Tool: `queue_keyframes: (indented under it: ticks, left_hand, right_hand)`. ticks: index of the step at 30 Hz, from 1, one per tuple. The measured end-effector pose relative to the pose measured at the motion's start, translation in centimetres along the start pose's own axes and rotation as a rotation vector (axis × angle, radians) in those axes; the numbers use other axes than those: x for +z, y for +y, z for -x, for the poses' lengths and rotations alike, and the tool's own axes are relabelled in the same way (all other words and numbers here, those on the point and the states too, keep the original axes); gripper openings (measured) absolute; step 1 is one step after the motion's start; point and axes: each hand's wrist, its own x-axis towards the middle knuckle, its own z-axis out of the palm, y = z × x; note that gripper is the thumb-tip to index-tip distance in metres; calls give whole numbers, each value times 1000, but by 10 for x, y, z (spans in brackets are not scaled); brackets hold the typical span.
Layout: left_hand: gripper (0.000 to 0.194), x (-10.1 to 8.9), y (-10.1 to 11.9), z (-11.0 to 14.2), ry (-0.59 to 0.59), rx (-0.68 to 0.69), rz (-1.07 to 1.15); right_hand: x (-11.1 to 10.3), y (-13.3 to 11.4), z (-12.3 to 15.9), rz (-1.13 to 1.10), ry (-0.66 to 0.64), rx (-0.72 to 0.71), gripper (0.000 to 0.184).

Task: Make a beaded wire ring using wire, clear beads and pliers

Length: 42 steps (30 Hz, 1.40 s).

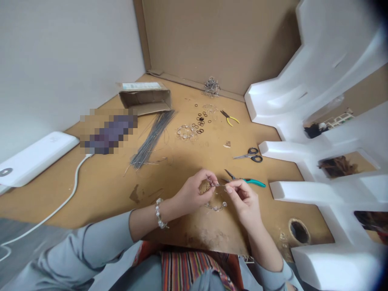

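Observation:
My left hand (201, 188) pinches a thin wire piece with clear beads, a beaded wire ring (216, 208) whose lower curve hangs between my hands. At its right end, my right hand (244, 200) closes thumb and forefinger on the same wire. The exact grip points are too small to make out. Just beyond my right hand lie teal-handled pliers (255, 182), their jaws pointing up-left and partly hidden by my fingers. Farther off are black-handled scissors (254, 155) and yellow-handled pliers (230, 119).
A bundle of grey wires (153, 139) lies left of centre, before an open cardboard box (145, 100). Several dark rings (200, 121), another beaded wire piece (186, 132) and a wire tangle (211, 87) lie farther back. White foam (292, 190) borders the right; a white cable (72, 192) crosses the left.

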Motion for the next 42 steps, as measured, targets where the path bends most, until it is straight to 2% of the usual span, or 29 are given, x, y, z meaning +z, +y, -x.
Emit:
queue_keyframes:
  ticks: [4, 9, 13, 19, 22, 28, 38, 42]
  left_hand:
    - [25, -1, 2, 0, 4, 14, 25]
    - [15, -5, 5, -3, 61, 103, -108]
    - [11, -7, 8, -5, 50, 41, -145]
    - [12, -11, 9, -6, 21, -133, 21]
    - [16, -12, 8, -6, -12, -158, 78]
    - [18, -11, 7, -5, -27, -141, 167]
    - [17, -13, 11, -3, -18, 1, -30]
    - [18, -14, 12, -4, -45, 32, -39]
  right_hand:
    - [-2, 1, 2, 73, 13, -112, 7]
    - [-3, -4, 5, 275, -14, -378, 8]
    - [-2, -6, 7, 301, 1, -368, 8]
    - [0, -5, 9, 269, 25, -356, 7]
    - [1, -6, 10, 261, 18, -383, 9]
    - [4, -14, 8, 394, -44, -479, 11]
    - [1, -38, 1, 645, -148, -371, 12]
    - [0, -40, 0, 741, -222, -498, 20]
